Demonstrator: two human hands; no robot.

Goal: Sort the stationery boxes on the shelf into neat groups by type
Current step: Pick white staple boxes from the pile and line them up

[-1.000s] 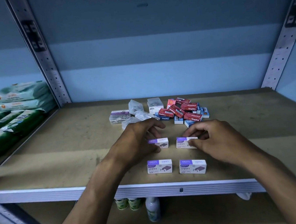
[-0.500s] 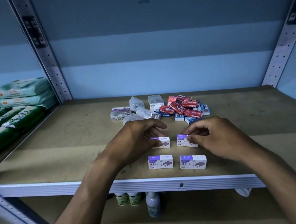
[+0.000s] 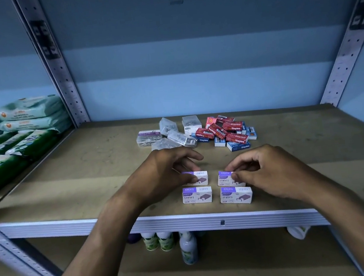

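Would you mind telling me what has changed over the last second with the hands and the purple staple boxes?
Very little. The left hand and right hand keep pinching the two rear purple-and-white boxes, which have edged closer to the front pair. No grip was let go. The red and blue staple boxes and clear boxes stayed put.

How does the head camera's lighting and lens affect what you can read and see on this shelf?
Head view: dim, bluish light; wide-angle lens bows the shelf uprights outward; print on the white staple boxes reads clearly; the red staple boxes behind look softer.
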